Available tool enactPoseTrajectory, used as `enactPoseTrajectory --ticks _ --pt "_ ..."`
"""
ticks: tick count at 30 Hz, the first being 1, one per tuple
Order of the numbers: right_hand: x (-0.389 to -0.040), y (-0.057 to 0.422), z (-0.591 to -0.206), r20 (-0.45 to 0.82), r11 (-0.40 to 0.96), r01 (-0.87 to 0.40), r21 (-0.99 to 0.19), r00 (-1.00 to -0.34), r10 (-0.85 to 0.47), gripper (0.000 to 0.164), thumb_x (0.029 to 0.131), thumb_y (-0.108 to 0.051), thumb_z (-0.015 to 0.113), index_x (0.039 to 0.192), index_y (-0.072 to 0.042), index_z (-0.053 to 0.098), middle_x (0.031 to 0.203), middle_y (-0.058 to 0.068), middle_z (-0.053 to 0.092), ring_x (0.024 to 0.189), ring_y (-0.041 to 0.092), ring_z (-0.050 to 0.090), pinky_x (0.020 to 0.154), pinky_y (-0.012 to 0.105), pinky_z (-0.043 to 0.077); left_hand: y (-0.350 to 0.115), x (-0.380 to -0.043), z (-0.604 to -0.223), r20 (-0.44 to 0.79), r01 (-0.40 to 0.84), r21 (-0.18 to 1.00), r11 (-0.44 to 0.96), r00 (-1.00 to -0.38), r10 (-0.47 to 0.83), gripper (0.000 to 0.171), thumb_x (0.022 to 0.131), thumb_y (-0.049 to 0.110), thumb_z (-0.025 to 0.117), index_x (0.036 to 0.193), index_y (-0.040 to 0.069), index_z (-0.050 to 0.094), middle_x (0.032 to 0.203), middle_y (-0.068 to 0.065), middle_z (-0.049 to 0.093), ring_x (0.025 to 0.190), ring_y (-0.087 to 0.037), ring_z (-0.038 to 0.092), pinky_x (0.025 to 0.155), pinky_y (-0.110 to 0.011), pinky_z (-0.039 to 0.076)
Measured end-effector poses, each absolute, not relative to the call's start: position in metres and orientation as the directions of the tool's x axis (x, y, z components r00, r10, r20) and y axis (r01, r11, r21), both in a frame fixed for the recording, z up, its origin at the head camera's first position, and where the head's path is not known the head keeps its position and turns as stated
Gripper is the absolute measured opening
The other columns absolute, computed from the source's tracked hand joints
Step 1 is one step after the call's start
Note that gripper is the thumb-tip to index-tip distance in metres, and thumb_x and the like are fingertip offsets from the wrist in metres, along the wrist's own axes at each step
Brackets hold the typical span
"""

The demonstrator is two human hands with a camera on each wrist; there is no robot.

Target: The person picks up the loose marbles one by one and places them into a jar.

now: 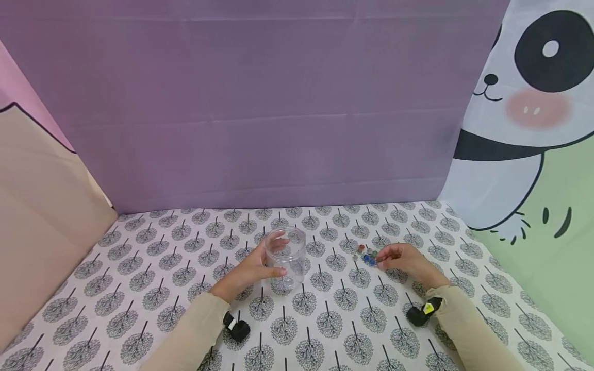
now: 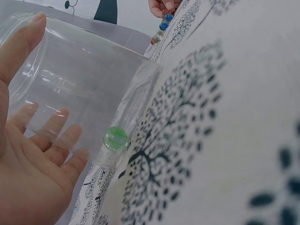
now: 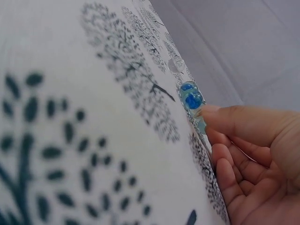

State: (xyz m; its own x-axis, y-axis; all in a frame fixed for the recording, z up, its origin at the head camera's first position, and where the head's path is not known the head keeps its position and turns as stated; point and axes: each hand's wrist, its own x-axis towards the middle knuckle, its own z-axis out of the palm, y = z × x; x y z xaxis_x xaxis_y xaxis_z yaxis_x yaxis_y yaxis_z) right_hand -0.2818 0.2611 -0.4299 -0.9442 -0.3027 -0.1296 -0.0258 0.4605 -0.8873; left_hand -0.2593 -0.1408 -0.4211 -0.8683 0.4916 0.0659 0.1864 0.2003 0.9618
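A clear plastic jar point(image 1: 297, 252) stands upright and uncapped on the cloth, with a green marble point(image 2: 115, 138) at its bottom. My left hand point(image 1: 252, 268) holds the jar's side, the thumb on the near side and the fingers behind. To the right lies a small group of glass marbles point(image 1: 366, 259), blue, green, clear and reddish. At its right edge is my right hand point(image 1: 401, 259). In the right wrist view its thumb and forefinger pinch a pale green marble point(image 3: 200, 125), partly hidden, beside the blue marbles point(image 3: 193, 99).
A white cloth point(image 1: 232, 335) printed with dark trees covers the table. Behind it hangs a purple curtain point(image 1: 278, 103). A panda-print sheet point(image 1: 496, 190) borders the right side, and a beige sheet point(image 1: 37, 206) the left.
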Motion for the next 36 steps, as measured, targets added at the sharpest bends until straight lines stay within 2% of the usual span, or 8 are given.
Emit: enactPoseTrajectory --ticks 5,10,18,27,36 --pt "-0.281 0.262 -0.428 -0.135 0.439 -0.01 -0.899 -0.945 -0.299 0.033 0.079 -0.014 0.073 0.106 0.001 0.062 0.088 -0.001 0.064 0.082 0.014 0.06 0.077 0.024 0.053 -0.14 -0.26 -0.421 0.067 0.187 0.962 0.198 -0.868 0.491 0.088 0.08 0.008 0.071 0.148 0.029 0.02 0.154 -0.005 0.03 0.141 -0.029 0.027 0.114 -0.056 0.023" --pt "-0.281 0.262 -0.426 -0.144 0.411 0.017 -0.911 -0.949 -0.281 0.032 0.08 -0.012 0.072 0.107 0.002 0.061 0.09 0.0 0.065 0.083 0.013 0.061 0.078 0.023 0.054 -0.139 -0.26 -0.42 0.086 0.211 0.958 0.195 -0.859 0.505 0.088 0.08 0.008 0.071 0.149 0.024 0.019 0.154 -0.009 0.028 0.141 -0.032 0.026 0.114 -0.059 0.02" --pt "-0.281 0.262 -0.424 -0.124 0.423 -0.003 -0.906 -0.954 -0.273 0.032 0.081 -0.014 0.071 0.107 0.001 0.062 0.093 0.0 0.066 0.086 0.014 0.061 0.081 0.023 0.053 -0.139 -0.258 -0.419 0.074 0.189 0.964 0.189 -0.868 0.491 0.09 0.079 0.008 0.072 0.15 0.022 0.017 0.153 -0.005 0.03 0.142 -0.03 0.025 0.116 -0.057 0.016" --pt "-0.28 0.256 -0.418 -0.129 0.436 0.002 -0.9 -0.957 -0.261 0.03 0.082 -0.011 0.069 0.109 0.002 0.061 0.094 0.0 0.067 0.085 0.014 0.061 0.08 0.024 0.052 -0.139 -0.259 -0.419 0.07 0.184 0.965 0.188 -0.869 0.489 0.089 0.078 0.01 0.073 0.148 0.026 0.02 0.153 -0.006 0.03 0.141 -0.031 0.027 0.114 -0.056 0.022" --pt "-0.279 0.251 -0.417 -0.127 0.449 0.003 -0.893 -0.961 -0.245 0.033 0.083 -0.015 0.069 0.112 0.0 0.061 0.096 0.001 0.068 0.087 0.015 0.062 0.084 0.026 0.05 -0.14 -0.258 -0.421 0.081 0.195 0.964 0.183 -0.867 0.492 0.09 0.078 0.01 0.073 0.149 0.022 0.019 0.153 -0.008 0.03 0.141 -0.032 0.026 0.115 -0.058 0.019"
